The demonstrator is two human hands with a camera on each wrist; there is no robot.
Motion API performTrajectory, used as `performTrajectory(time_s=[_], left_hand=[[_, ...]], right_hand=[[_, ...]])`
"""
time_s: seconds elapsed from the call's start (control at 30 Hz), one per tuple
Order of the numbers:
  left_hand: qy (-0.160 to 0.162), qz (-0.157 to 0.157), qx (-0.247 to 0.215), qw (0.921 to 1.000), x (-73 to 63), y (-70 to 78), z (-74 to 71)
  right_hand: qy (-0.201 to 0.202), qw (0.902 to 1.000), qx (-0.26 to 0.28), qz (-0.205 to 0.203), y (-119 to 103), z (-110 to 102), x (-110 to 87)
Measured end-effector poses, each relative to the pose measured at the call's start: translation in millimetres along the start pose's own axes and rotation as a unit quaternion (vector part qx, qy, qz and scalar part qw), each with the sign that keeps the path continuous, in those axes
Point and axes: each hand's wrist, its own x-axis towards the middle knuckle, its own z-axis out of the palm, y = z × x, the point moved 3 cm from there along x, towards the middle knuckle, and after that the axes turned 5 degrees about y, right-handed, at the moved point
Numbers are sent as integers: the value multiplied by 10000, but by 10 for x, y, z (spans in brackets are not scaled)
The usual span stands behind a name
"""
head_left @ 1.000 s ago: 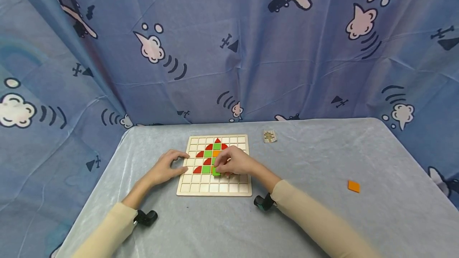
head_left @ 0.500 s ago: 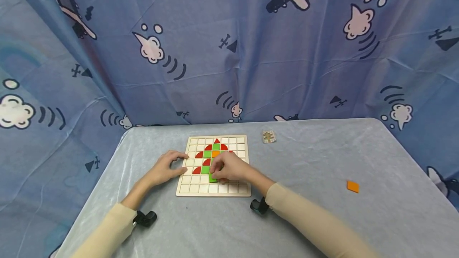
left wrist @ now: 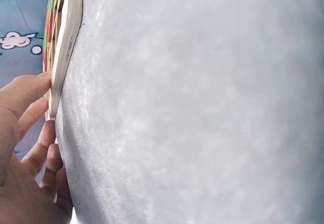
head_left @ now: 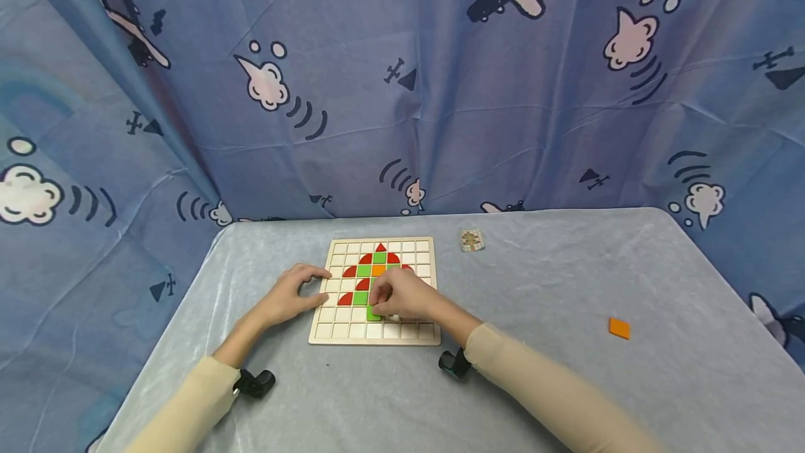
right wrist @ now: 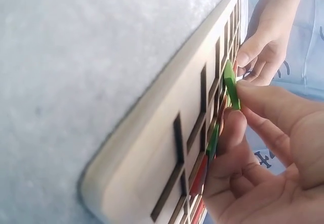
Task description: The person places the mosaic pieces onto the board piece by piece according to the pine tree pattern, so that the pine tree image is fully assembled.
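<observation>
A square wooden grid board [head_left: 333, 331] lies on the table, with red, green and orange tiles set in its cells. My right hand [head_left: 407, 293] is over the board's lower middle and pinches a green square tile [head_left: 374, 314]. In the right wrist view this tile [right wrist: 231, 84] stands tilted at the cell walls, the thumb against one face. My left hand [head_left: 291, 297] rests at the board's left edge, thumb and forefinger spread and touching it. The left wrist view shows the left fingertips [left wrist: 44, 80] at the board's corner. Some tiles are hidden behind the right hand.
An orange square tile [head_left: 619, 328] lies alone on the grey-covered table [head_left: 534, 285], far to the right. A small patterned card [head_left: 472, 240] is behind the board's right side. A blue printed curtain [head_left: 352, 138] hangs beyond the table.
My right hand has moved slightly toward me and left with the green tile, down to a lower cell, and stayed there over the last half second. The left hand stays at the edge.
</observation>
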Motion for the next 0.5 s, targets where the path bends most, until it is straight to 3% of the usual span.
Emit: performTrajectory(time_s=[0.5], left_hand=[[16,-4,34,10000,3,0,1]], right_hand=[[27,9996,-269,-4,-14,4,-5]])
